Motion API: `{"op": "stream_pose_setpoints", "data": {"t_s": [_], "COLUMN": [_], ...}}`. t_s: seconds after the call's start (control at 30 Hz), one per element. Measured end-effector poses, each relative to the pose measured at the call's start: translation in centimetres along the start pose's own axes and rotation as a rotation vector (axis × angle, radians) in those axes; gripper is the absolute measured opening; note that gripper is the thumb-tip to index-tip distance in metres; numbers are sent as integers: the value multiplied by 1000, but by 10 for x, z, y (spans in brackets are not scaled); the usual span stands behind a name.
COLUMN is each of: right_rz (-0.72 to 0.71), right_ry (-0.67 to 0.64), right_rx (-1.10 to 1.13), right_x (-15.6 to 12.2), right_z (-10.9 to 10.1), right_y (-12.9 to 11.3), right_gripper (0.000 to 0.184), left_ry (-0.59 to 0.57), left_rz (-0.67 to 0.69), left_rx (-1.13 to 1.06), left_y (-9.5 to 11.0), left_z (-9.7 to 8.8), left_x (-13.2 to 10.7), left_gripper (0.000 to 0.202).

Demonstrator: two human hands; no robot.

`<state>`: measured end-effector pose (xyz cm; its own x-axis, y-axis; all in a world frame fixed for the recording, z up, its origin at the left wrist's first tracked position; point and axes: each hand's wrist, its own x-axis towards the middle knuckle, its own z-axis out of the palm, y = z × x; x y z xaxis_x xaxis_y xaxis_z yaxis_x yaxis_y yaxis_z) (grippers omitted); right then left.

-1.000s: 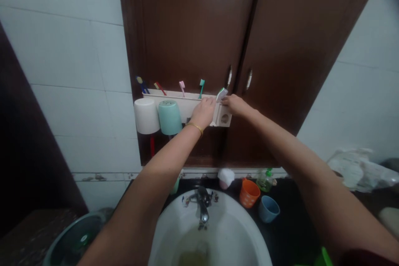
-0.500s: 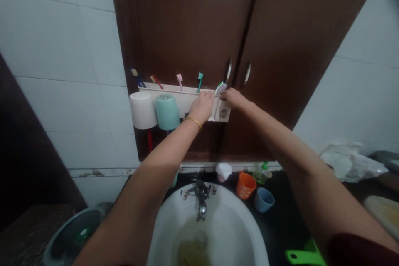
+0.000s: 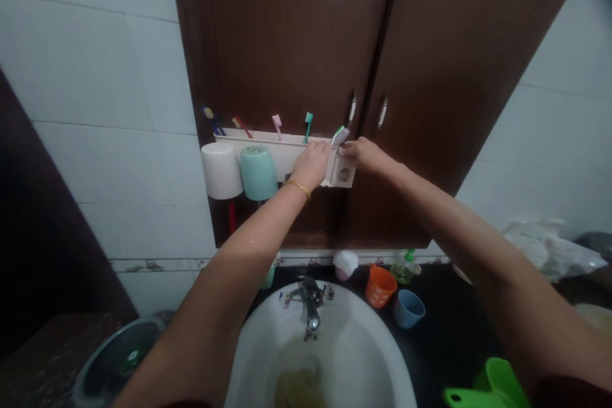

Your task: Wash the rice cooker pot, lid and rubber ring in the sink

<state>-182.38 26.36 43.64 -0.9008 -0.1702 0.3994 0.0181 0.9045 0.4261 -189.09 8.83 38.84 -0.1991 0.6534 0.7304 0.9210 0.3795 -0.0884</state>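
A white wall-mounted toothbrush holder [image 3: 287, 156] hangs on the dark cabinet front. My left hand [image 3: 313, 162], with a gold bangle at the wrist, is closed over its front edge. At its upper right end, the bent fingers of my right hand [image 3: 364, 154] grip the corner; their tips are partly hidden. Between the hands, a white and green item [image 3: 340, 135] sticks up from the holder. Several toothbrushes stand along the top, among them a pink one [image 3: 277, 125] and a green one [image 3: 308, 125]. A white cup [image 3: 221, 171] and a mint cup [image 3: 258, 172] hang upside down beneath.
Below is a white sink [image 3: 377, 338] with a metal faucet [image 3: 312, 312]. On the black counter stand an orange mug [image 3: 380, 287], a blue cup [image 3: 408, 309], a soap bottle [image 3: 404, 268] and a green scoop [image 3: 500, 382]. Cabinet handles [image 3: 352, 107] project above the right hand.
The view has shifted slightly. My right hand's fingers have moved a little at the holder's right corner, while my left hand keeps its place on the front.
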Motion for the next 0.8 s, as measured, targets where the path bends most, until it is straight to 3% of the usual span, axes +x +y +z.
{"op": "stream_pose_setpoints", "data": {"t_s": [0.17,0.37,0.57,0.73,0.8], "right_rz": [91,-126,61,-37,-15], "right_ry": [-86,-22,-41,21,17], "right_rx": [-75,-35,-153,-137,-101], "right_x": [10,-4,2,-19,-17], "right_z": [-4,-12,-7,-8,-5], "right_y": [-4,-3,-14,-18,-12], "right_gripper": [34,31,31,30,30], "left_ry": [18,38,53,13,22], "left_rz": [-7,21,8,1,4], "left_rx": [-8,8,-5,-10,-12], "left_y": [0,-3,-2,1,0], "left_z": [1,5,6,3,4], "left_x": [-1,1,2,2,2], "left_gripper": [46,45,43,41,42]}}
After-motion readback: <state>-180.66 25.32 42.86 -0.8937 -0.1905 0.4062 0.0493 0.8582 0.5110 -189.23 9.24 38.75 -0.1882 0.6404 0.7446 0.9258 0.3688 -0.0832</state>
